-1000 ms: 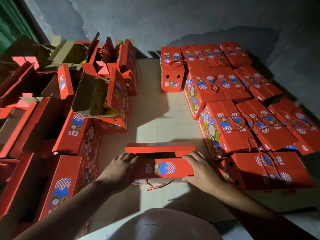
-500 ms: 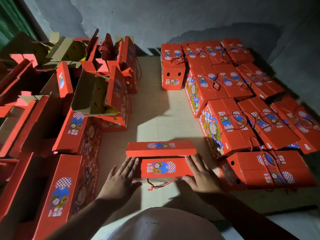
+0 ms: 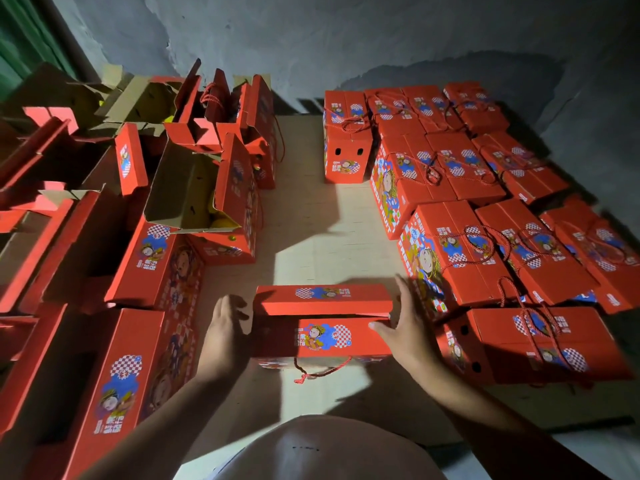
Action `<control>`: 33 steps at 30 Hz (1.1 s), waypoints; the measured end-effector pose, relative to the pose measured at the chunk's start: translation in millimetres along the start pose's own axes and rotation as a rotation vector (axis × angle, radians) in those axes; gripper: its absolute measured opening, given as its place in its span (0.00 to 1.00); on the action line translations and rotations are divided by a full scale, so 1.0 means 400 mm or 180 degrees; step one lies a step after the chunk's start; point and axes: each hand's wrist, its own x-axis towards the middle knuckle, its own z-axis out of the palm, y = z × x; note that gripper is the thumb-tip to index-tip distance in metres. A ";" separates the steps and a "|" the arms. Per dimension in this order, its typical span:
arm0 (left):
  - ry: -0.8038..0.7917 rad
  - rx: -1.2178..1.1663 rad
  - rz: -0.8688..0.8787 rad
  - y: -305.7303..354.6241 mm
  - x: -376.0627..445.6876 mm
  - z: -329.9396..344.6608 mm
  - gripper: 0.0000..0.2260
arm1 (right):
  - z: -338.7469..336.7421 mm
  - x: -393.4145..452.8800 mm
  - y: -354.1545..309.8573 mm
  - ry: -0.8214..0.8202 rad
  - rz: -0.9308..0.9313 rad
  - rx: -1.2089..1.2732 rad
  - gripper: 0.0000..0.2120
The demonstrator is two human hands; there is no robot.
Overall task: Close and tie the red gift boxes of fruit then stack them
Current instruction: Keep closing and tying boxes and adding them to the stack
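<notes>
We flank the gift box (image 3: 323,327) at the desk's (image 3: 311,233) six o'clock (long axis three-to-nine), left hand (image 3: 225,327) spread at nine, right hand (image 3: 403,327) spread on its three-o'clock end, red cord (image 3: 320,370) untied.

the cardboard gift box in front (image 3: 323,336) is showing bright red, its lid flap wearing a blue splash, a red-and-white checker patch and a cartoon figure. a red twisted cord (image 3: 320,372) is hanging below it. the open boxes at left (image 3: 187,199) are showing plain brown insides. the tabletop (image 3: 311,237) is looking pale beige.
</notes>
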 end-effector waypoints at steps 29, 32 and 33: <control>-0.1378 0.1823 0.0836 0.029 0.094 0.107 0.30 | 0.062 0.073 -0.053 -0.0890 -0.1290 -0.2470 0.30; -0.1254 0.1787 0.0982 0.015 0.082 0.108 0.30 | 0.060 0.044 -0.046 -0.0811 -0.1267 -0.2228 0.31; -0.1214 0.1784 0.1035 0.011 0.075 0.108 0.30 | 0.062 0.032 -0.039 -0.0841 -0.1246 -0.2185 0.32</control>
